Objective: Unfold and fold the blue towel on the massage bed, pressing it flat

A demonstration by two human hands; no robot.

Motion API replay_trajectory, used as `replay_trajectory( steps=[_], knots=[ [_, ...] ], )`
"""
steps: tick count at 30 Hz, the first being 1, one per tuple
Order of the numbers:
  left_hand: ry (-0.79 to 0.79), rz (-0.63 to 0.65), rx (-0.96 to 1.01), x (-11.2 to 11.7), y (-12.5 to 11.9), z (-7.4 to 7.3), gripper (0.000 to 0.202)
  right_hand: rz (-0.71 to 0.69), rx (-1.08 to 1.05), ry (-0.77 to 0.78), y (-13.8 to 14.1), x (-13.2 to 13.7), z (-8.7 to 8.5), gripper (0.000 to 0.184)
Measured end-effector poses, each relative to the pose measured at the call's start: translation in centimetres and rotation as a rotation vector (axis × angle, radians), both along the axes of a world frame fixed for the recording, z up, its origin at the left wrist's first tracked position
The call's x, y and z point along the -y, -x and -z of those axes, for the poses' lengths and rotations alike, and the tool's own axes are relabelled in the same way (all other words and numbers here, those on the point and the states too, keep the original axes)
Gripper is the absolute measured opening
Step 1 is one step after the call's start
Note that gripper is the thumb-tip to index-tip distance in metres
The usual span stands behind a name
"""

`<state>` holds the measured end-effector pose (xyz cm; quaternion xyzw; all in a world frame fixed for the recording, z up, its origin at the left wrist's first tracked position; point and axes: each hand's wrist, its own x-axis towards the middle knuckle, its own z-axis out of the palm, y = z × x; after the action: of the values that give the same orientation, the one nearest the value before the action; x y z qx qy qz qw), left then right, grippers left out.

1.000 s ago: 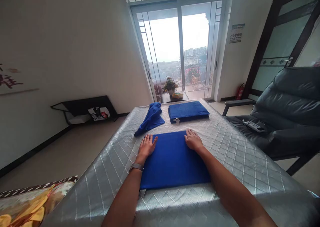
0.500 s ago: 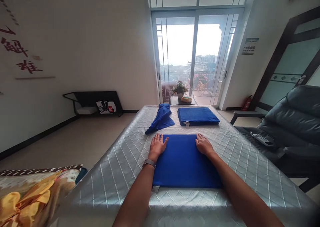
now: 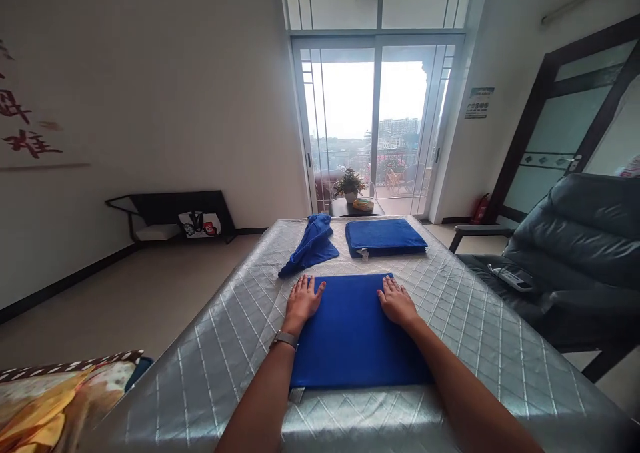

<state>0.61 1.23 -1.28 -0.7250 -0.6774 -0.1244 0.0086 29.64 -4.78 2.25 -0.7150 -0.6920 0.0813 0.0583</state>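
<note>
A flat blue towel (image 3: 353,340), spread as a rectangle, lies in front of me on the silver quilted table cover (image 3: 240,346). On its far left corner rests my left hand (image 3: 304,300), palm down with the fingers stretched forward. My right hand (image 3: 397,298) lies flat near the far right corner, fingers also extended. Both hands press on the cloth without gripping it. Beyond them, a crumpled blue towel (image 3: 313,246) sits at the left, and a folded stack of blue towels (image 3: 385,235) with white tags sits at the right.
A dark armchair (image 3: 585,240) with a white device (image 3: 515,278) on its seat stands right of the table. Past the far edge is a small table with a potted plant (image 3: 351,183). Patterned bedding (image 3: 65,393) is at the lower left.
The view has shifted slightly, so the scene sits a little lower and further left. My right hand appears slightly farther in over the towel; both hands stay flat on it.
</note>
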Motion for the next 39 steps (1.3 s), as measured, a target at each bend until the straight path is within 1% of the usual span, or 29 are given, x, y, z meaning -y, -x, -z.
replay_trajectory(
  steps=[9,13,15,17,19,22,23,25,26,27,29,32,35,39],
  knots=[
    [0.022,-0.001,-0.048,0.4,-0.2,-0.5,0.077,-0.006,-0.048,-0.013,0.0,0.3,-0.2,0.069],
    [0.014,-0.011,-0.074,0.6,-0.4,-1.7,0.079,0.005,-0.074,-0.035,0.0,0.4,-0.2,0.068],
    [-0.011,-0.008,-0.08,0.7,-1.4,-2.5,0.08,0.007,-0.084,-0.038,0.1,0.4,-0.2,0.068],
    [-0.041,0.027,-0.078,0.9,-3.6,-3.1,0.08,0.005,-0.089,-0.037,0.1,0.4,-0.2,0.068],
    [-0.054,0.108,-0.07,1.2,-7.0,-3.2,0.078,0.003,-0.091,-0.042,0.0,0.4,-0.1,0.068],
    [-0.046,0.273,-0.059,2.3,-12.9,-2.4,0.073,-0.008,-0.086,-0.052,-0.1,0.5,0.0,0.067],
    [-0.042,0.321,-0.056,2.8,-14.5,-2.0,0.071,-0.014,-0.083,-0.052,-0.1,0.5,0.1,0.067],
    [-0.032,0.383,-0.052,3.6,-16.6,-1.4,0.069,-0.026,-0.08,-0.048,-0.3,0.5,0.2,0.066],
    [-0.024,0.398,-0.051,3.9,-17.0,-1.2,0.068,-0.031,-0.078,-0.048,-0.3,0.6,0.2,0.065],
    [-0.013,0.405,-0.05,4.1,-17.1,-1.1,0.068,-0.033,-0.078,-0.05,-0.3,0.6,0.1,0.066],
    [0.013,0.4,-0.049,4.3,-16.4,-1.2,0.069,-0.032,-0.079,-0.055,-0.3,0.6,0.0,0.066],
    [0.05,0.368,-0.054,4.3,-14.1,-1.4,0.074,-0.02,-0.085,-0.057,-0.2,0.6,-0.2,0.067],
    [0.086,0.32,-0.064,4.3,-10.8,-1.3,0.078,-0.013,-0.091,-0.05,-0.1,0.5,-0.2,0.068],
    [0.136,0.241,-0.075,4.6,-5.1,-1.0,0.08,-0.011,-0.095,-0.034,-0.2,0.2,0.1,0.068]
  ],
)
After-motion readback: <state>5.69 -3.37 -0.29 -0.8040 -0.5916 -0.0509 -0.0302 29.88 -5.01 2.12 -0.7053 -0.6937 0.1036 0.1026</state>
